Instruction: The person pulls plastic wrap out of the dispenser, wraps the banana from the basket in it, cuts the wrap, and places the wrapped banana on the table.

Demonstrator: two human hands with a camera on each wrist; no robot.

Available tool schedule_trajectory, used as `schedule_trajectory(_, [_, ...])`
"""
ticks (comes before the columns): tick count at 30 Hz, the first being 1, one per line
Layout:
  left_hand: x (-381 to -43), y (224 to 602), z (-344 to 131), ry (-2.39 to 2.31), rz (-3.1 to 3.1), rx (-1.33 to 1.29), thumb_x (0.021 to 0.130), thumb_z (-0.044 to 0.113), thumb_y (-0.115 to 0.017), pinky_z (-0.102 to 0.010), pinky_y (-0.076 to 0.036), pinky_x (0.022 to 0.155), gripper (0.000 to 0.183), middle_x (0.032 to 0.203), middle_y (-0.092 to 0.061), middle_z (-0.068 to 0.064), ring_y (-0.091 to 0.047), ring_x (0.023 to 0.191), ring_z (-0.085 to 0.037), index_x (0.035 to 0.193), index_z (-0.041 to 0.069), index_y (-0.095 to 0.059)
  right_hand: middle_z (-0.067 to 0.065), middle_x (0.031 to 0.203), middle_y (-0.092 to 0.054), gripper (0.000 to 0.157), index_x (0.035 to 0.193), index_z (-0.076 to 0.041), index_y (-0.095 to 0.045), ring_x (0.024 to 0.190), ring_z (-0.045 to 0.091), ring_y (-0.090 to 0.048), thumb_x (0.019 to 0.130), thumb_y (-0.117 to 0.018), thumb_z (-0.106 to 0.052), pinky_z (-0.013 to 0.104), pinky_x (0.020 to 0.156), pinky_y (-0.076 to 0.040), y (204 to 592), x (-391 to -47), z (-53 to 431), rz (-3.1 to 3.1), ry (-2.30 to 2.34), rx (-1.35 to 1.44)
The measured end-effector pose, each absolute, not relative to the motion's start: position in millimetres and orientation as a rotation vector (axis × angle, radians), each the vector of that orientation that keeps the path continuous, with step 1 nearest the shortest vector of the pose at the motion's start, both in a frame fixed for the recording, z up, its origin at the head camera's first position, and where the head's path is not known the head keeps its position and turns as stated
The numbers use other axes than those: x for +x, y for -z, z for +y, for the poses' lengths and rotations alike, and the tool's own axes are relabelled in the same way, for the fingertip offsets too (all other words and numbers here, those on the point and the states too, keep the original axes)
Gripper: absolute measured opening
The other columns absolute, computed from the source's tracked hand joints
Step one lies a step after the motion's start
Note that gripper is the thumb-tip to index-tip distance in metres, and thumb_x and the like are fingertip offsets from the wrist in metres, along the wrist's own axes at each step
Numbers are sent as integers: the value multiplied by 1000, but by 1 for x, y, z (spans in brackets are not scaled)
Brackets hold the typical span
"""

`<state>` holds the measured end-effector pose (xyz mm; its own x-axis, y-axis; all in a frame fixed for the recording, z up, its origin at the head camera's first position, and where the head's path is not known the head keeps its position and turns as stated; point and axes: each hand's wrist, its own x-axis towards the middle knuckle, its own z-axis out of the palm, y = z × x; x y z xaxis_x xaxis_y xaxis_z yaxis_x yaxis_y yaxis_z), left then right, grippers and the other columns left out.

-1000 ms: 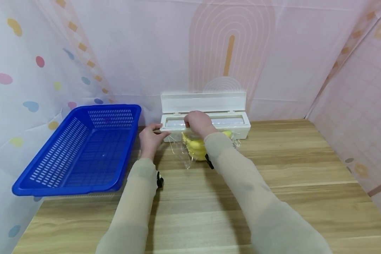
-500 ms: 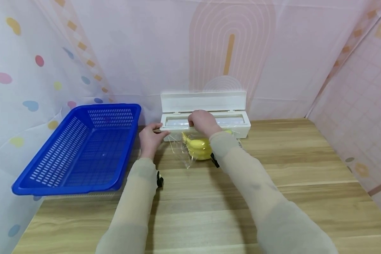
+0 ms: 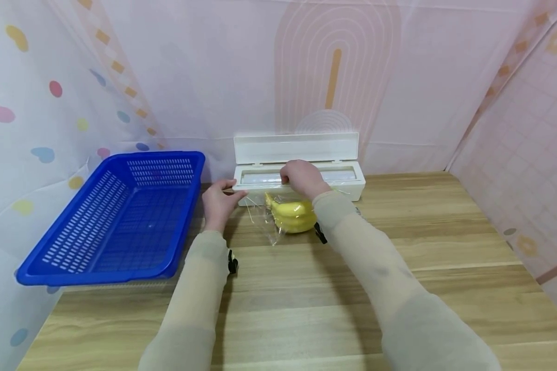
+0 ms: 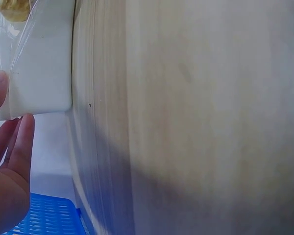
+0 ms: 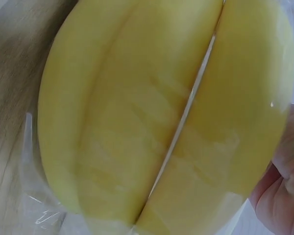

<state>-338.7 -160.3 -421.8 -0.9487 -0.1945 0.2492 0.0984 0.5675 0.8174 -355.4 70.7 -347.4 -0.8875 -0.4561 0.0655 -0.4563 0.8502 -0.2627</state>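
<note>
A long white cling film dispenser (image 3: 301, 188) stands at the back, its lid raised and a pale roll inside its window. Yellow bananas (image 3: 293, 216) lie against its front in clear plastic film (image 3: 266, 226); they fill most of the right wrist view. My left hand (image 3: 218, 206) pinches the dispenser's left front corner, thumb on the front and fingers at the end. In the left wrist view its thumb touches the film. My right hand (image 3: 302, 178) curls over the front edge, above the bananas. Its fingertips, and whatever they pinch, are mostly hidden.
To the left is a blue plastic basket (image 3: 196, 206) with slotted sides. A patterned cloth (image 3: 190, 67) hangs behind the wooden table (image 3: 278, 309), close to the dispenser's back.
My right hand has slid a little to the right along the dispenser's front edge, exposing more of the bananas. The left hand keeps its place at the corner.
</note>
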Motion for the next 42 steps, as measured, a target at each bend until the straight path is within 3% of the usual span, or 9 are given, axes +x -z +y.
schedule_trajectory(17, [-338, 421, -160, 1342, -2491, 84, 81, 20, -84, -41, -56, 81, 47, 120, -68, -13, -69, 100, -28, 122, 4, -69, 2, 107, -71, 20, 94, -11, -74, 102, 20, -62, 94, -59, 2, 34, 92, -50, 348, -353, 83, -3017, -421, 738])
schedule_trajectory(31, [-338, 422, -161, 1289, -2500, 78, 81, 23, -84, -42, -53, 89, 47, 119, -69, -13, -67, 101, -29, 122, 5, -70, 2, 104, -70, 21, 94, -11, -74, 100, 20, -62, 91, -60, 5, 34, 90, -50, 351, -354, 89, -3011, -425, 733])
schedule_trajectory(42, [-337, 422, -160, 1301, -2477, 55, 79, 22, -85, -43, -55, 85, 47, 119, -69, -14, -69, 98, -30, 121, 4, -70, 2, 105, -71, 23, 94, -11, -74, 100, 20, -62, 90, -59, 6, 34, 89, -50, 350, -353, 91, -3004, -413, 741])
